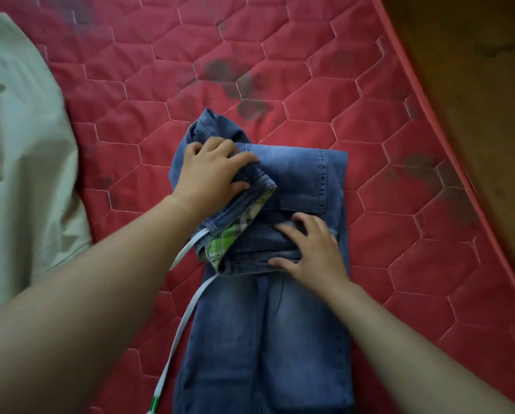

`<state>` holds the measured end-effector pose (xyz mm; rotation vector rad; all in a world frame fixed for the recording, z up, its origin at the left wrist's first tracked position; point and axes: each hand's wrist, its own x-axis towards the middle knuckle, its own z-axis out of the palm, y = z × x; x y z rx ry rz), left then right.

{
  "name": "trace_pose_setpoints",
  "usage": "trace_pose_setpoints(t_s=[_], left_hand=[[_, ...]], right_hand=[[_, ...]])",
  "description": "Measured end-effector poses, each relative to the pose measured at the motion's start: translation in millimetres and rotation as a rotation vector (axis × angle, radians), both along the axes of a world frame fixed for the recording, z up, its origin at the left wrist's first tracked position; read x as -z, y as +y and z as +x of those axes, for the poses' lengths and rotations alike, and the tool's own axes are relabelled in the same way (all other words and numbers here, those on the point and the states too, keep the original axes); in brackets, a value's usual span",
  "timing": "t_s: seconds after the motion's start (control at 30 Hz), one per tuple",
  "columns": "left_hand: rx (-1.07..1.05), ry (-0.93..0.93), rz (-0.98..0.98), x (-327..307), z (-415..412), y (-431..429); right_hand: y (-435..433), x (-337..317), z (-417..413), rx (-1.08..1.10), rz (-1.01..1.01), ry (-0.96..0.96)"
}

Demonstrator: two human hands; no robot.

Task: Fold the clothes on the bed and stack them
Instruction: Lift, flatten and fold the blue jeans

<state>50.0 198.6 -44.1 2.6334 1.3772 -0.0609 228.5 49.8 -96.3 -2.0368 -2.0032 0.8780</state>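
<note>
Left forearm (86, 294) and right forearm (414, 354) enter from the bottom edge and reach over the jeans (268, 339). Jeans: blue denim, flat on the red quilted mattress (384, 204), legs running toward the camera, far part doubled back into a thick fold.

Left hand (208, 171): at the far-left corner of the jeans, fingers curled round a bunched flap of denim, gripping it. Green plaid lining (232, 237) shows on the underside of that flap.

Right hand (310, 249): on the fold of the jeans, just right of the lining, fingers spread wide and laid flat, pressing down, holding nothing.

White strap (184, 318) trails from under the flap along the left edge of the jeans toward the camera, with green marks at its near end.

Pale green cloth (20, 144) lies well left of the jeans. Brown surface (474, 85) shows far right of the jeans, past the mattress edge.
</note>
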Motion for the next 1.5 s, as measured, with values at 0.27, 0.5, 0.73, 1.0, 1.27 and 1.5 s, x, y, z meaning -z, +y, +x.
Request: trace_pose_setpoints(t_s=[0.27,0.5,0.73,1.0,1.27,1.5], left_hand=[[-0.274,-0.190,-0.101,-8.8,-53.2,-57.5],[-0.738,-0.543,-0.042,-42.6,-110.6,-111.9],[-0.641,-0.374,-0.276,-22.9,-118.4,-170.6],[-0.515,-0.580,-0.229,-32.4,-108.2,-181.0],[-0.706,-0.666,-0.019,-36.6,-103.5,-191.7],[-0.905,-0.852,-0.189,-75.8,-97.9,-190.9]], right_hand=[[6.5,-17.8,10.4,-0.029,0.140,0.153],[17.5,-69.8,64.0,0.168,0.354,0.156],[-24.9,-39.4,42.1,0.004,0.072,0.149],[-46.4,-6.4,56.9,0.021,0.162,0.016],[-33.5,4.6,64.8,-0.167,0.022,-0.214],[-41.3,-65.8,93.8,-0.084,0.040,0.115]])
